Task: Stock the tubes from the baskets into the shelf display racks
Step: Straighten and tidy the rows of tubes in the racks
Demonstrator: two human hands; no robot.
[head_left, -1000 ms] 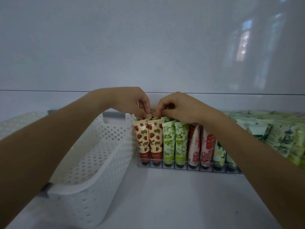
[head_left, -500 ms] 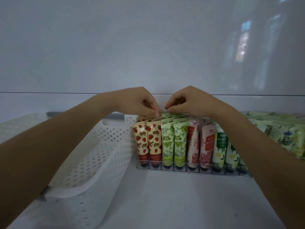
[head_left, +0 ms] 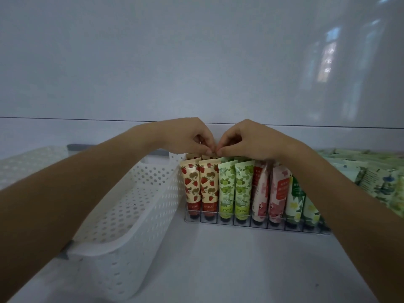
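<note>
Head view: two hands meet over the tubes standing in a rack at centre frame.
The left hand and right hand touch fingertip to fingertip just above centre, fingers curled, thumb and forefinger tips drawn together on the top edges of the rear tubes; whether either pinches a tube edge cannot be told. The rack's front row holds, left to right, strawberry tubes, green tubes, pink tubes and white-flower tubes, all upright, caps down. A white perforated basket lies at lower left, just beside the rack, on the shelf. More tubes are piled at the right edge.
</note>
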